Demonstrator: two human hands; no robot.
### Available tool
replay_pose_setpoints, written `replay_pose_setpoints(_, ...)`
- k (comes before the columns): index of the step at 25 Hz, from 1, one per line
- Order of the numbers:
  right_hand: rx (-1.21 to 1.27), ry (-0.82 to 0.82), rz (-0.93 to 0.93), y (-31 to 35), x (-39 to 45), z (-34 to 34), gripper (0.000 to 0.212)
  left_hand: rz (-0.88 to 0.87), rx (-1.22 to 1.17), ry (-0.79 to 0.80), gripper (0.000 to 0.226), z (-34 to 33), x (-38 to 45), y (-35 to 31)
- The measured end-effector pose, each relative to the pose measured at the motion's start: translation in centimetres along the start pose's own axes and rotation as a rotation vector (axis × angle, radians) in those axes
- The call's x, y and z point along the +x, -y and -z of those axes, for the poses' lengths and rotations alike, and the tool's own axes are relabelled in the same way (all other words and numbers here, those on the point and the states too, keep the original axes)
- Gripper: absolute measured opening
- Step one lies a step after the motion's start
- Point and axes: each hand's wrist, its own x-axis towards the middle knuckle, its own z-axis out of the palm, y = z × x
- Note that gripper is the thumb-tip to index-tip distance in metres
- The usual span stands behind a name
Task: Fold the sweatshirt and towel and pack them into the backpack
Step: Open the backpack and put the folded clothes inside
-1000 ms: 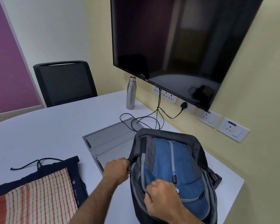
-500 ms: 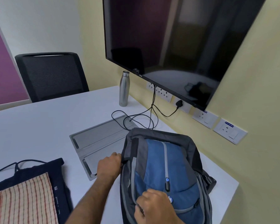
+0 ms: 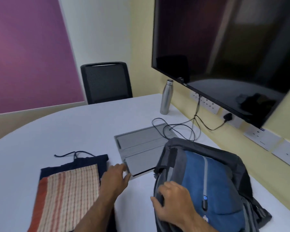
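Partly cut off: towel [image 3: 69, 198] covers sweatshirt [image 3: 90, 162]; right hand [image 3: 172, 201] grips backpack [image 3: 206, 181].

The backpack [image 3: 206, 178] is matt blue and grey woven cloth. The towel [image 3: 69, 196] is coarse striped cloth, lying on dark soft sweatshirt [image 3: 89, 162] fabric. The bottle [image 3: 166, 97] is brushed metal. The counter [image 3: 57, 131] looks smooth and matt; the screen [image 3: 224, 47] is glossy.

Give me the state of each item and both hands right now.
backpack: upright, held
towel: folded, on the sweatshirt
sweatshirt: folded, flat on table
left hand: open, holding nothing
right hand: grips the backpack's edge
bottle: upright, capped
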Motion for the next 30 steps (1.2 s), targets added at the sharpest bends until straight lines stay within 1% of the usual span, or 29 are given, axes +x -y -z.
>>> replay_pose_setpoints(2, 0.081, 0.061, 0.039, 1.3, 2.8, -1.3, 0.025, 0.096, 0.049, -0.095, 0.035, 1.0, -1.7, 3.5)
replay_pose_setpoints(3, 0.110, 0.099, 0.074, 2.4, 4.3, -2.3, 0.026, 0.149, 0.091, -0.149, 0.040, 1.6, -2.7, 5.3)
replay_pose_setpoints(4, 0.127, 0.148, 0.107, 3.4, 5.8, -3.3, 0.029, 0.211, 0.129, -0.186, 0.048, 2.0, -3.6, 6.8)
replay_pose_setpoints(5, 0.124, 0.195, 0.136, 4.6, 7.3, -4.3, 0.033, 0.284, 0.157, -0.183, 0.060, 2.6, -4.5, 7.8)
replay_pose_setpoints(7, 0.128, 0.289, 0.184, 7.0, 10.4, -6.7, 0.044, 0.478, 0.140, -0.061, 0.085, 3.4, -5.8, 9.5)
replay_pose_setpoints(9, 0.149, 0.359, 0.204, 9.8, 13.7, -9.2, 0.055, 0.624, 0.069, 0.066, 0.104, 3.7, -6.4, 11.0)
replay_pose_setpoints(10, 0.151, 0.390, 0.209, 11.0, 15.2, -10.4, 0.061, 0.669, 0.040, 0.123, 0.111, 3.6, -6.6, 11.5)
replay_pose_setpoints(12, 0.136, 0.431, 0.225, 12.7, 17.9, -13.2, 0.072, 0.691, 0.001, 0.225, 0.124, 3.3, -6.6, 12.0)
replay_pose_setpoints(14, 0.084, 0.468, 0.255, 14.0, 20.3, -16.1, 0.083, 0.672, -0.021, 0.295, 0.137, 2.6, -6.4, 12.5)
replay_pose_setpoints(15, 0.052, 0.499, 0.268, 14.3, 21.3, -17.3, 0.092, 0.632, 0.007, 0.331, 0.141, 2.2, -6.3, 13.1)
replay_pose_setpoints(16, 0.023, 0.549, 0.275, 14.5, 22.1, -18.5, 0.101, 0.601, -0.007, 0.385, 0.140, 1.8, -6.2, 13.8)
replay_pose_setpoints(17, 0.004, 0.612, 0.274, 14.5, 22.6, -19.4, 0.108, 0.586, -0.040, 0.399, 0.136, 1.8, -5.8, 14.0)
replay_pose_setpoints(18, 0.009, 0.667, 0.265, 14.5, 23.1, -20.3, 0.111, 0.589, -0.033, 0.421, 0.134, 2.1, -5.4, 14.5)
replay_pose_setpoints(19, 0.030, 0.695, 0.250, 14.2, 23.3, -21.1, 0.107, 0.624, -0.011, 0.411, 0.135, 2.4, -5.1, 14.7)
replay_pose_setpoints(20, 0.042, 0.693, 0.235, 14.0, 23.2, -21.5, 0.096, 0.641, 0.064, 0.365, 0.135, 2.3, -4.7, 14.8)
replay_pose_setpoints(21, 0.042, 0.674, 0.213, 13.9, 23.1, -21.6, 0.082, 0.624, 0.103, 0.391, 0.134, 2.3, -4.4, 15.2)
replay_pose_setpoints(22, 0.037, 0.646, 0.187, 13.8, 22.8, -21.5, 0.071, 0.559, 0.149, 0.464, 0.132, 2.6, -4.2, 16.0)
replay_pose_setpoints(24, 0.049, 0.604, 0.109, 13.6, 21.7, -20.7, 0.056, 0.368, 0.195, 0.534, 0.129, 4.0, -3.9, 17.8)
replay_pose_setpoints(26, 0.081, 0.612, -0.005, 13.7, 20.1, -19.5, 0.043, 0.161, 0.255, 0.591, 0.125, 5.6, -3.2, 19.8)
replay_pose_setpoints(28, 0.102, 0.648, -0.105, 14.6, 18.1, -18.5, 0.035, 0.008, 0.383, 0.625, 0.119, 6.8, -2.2, 21.4)
replay_pose_setpoints(30, 0.104, 0.685, -0.157, 16.1, 15.8, -17.9, 0.032, -0.076, 0.524, 0.609, 0.115, 7.7, -1.2, 21.7)
